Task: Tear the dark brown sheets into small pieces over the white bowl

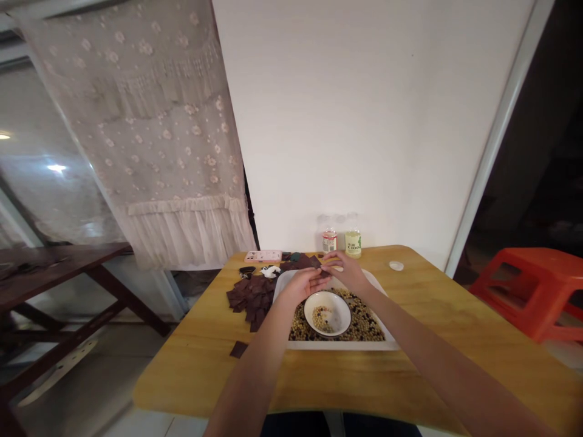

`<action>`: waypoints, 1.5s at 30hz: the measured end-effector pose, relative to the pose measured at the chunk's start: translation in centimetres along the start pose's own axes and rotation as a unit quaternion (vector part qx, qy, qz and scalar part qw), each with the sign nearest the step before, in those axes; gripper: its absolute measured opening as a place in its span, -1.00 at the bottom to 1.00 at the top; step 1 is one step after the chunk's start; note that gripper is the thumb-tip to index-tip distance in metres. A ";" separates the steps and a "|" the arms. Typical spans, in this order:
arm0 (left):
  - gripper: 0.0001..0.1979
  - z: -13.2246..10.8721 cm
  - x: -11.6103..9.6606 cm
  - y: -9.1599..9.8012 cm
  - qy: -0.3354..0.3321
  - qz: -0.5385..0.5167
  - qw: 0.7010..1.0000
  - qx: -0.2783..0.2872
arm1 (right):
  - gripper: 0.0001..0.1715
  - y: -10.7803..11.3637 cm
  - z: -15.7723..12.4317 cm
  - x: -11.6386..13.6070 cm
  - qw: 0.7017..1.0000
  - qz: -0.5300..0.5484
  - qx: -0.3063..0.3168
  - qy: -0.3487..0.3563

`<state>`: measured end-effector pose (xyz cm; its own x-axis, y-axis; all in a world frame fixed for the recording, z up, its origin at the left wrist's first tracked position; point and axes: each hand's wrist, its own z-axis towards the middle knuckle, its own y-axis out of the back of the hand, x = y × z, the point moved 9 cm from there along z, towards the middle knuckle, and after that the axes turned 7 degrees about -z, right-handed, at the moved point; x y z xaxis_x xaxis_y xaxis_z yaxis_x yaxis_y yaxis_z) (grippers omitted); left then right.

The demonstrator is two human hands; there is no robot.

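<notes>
My left hand [306, 284] is closed on a small dark brown square piece [324, 274] over the back of a white tray [341, 345]. The fingertips of my right hand [347, 271] meet in a pinch at the same piece; whether anything tiny is between them is too small to tell. Below my hands, a white dark-rimmed bowl [342, 314] stands in the tray with some pale bead-like grains [322, 320] in it. Mixed yellow and black grains [364, 321] cover the tray floor around the bowl.
Many dark brown squares [257, 297] lie heaped left of the tray, with one loose square [238, 349] nearer me. Behind are a pink phone [263, 256], white crumpled stuff [270, 272], two bottles [352, 244] and a clear lid [396, 266]. An orange stool [523, 285] stands right of the table [191, 370].
</notes>
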<state>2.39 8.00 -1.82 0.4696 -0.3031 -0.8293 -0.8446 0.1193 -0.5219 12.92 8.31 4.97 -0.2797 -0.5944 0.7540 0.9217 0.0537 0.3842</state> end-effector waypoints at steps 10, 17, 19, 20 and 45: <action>-0.68 -0.1 0.8 0.4 0.068 0.026 0.997 -0.012 | -0.79 -0.2 -1.0 2.7 0.988 -0.111 0.008 0.109; -0.84 -0.1 -0.6 0.4 -0.024 -0.004 0.999 -0.029 | -0.79 -0.5 -1.1 3.7 0.980 -0.138 0.002 0.143; -0.85 -0.2 -0.8 0.4 -0.034 0.014 0.999 -0.029 | -0.78 -0.5 -1.0 3.6 0.980 -0.145 0.006 0.139; -0.85 -0.3 -0.9 0.5 -0.037 0.022 0.999 -0.031 | -0.77 -0.4 -0.8 3.5 0.979 -0.150 0.007 0.134; -0.78 0.1 -0.2 1.7 0.015 0.022 0.998 -0.062 | -0.88 -0.4 0.0 2.6 0.987 -0.122 -0.042 0.092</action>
<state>0.92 8.36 -2.54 0.4255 -0.3281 -0.8434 -0.8902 0.0161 -0.4554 11.87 6.69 6.77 -0.4499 -0.7177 0.5314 0.8541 -0.1721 0.4907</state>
